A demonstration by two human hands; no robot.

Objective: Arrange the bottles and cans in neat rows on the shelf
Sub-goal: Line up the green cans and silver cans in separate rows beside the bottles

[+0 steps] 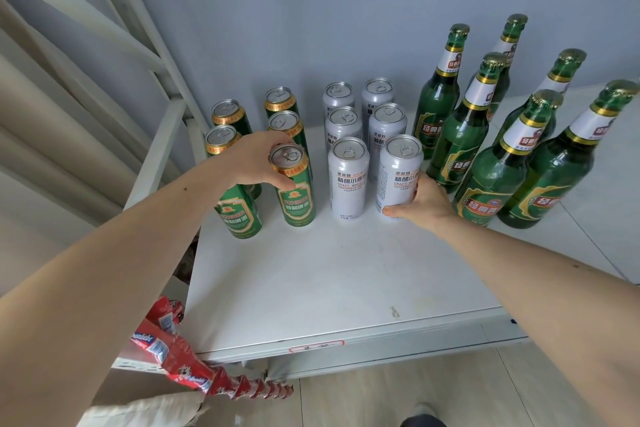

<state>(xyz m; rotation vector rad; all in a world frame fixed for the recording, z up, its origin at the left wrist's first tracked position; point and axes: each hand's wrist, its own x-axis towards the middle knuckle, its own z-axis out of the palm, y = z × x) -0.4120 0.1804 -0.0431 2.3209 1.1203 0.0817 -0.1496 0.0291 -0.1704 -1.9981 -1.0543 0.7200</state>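
Observation:
On the white shelf (pixel 311 281) stand several green cans in two columns at the left, several white cans in two columns in the middle, and several green glass bottles at the right. My left hand (pixel 254 159) grips the top rim of the front green can (pixel 298 194) of the right green column. A second front green can (pixel 242 215) stands just left of it, partly hidden under my hand. My right hand (pixel 427 203) wraps the lower right side of the front white can (pixel 398 177). Another white can (pixel 347 178) stands beside it. The nearest bottle (pixel 491 184) is right of my right hand.
The grey wall is close behind the rows. A white metal frame (pixel 162 146) runs along the shelf's left side. Red snack packets (pixel 180 357) hang below the shelf's front left corner. The shelf's front edge carries a small label (pixel 317 345). Pale floor lies below.

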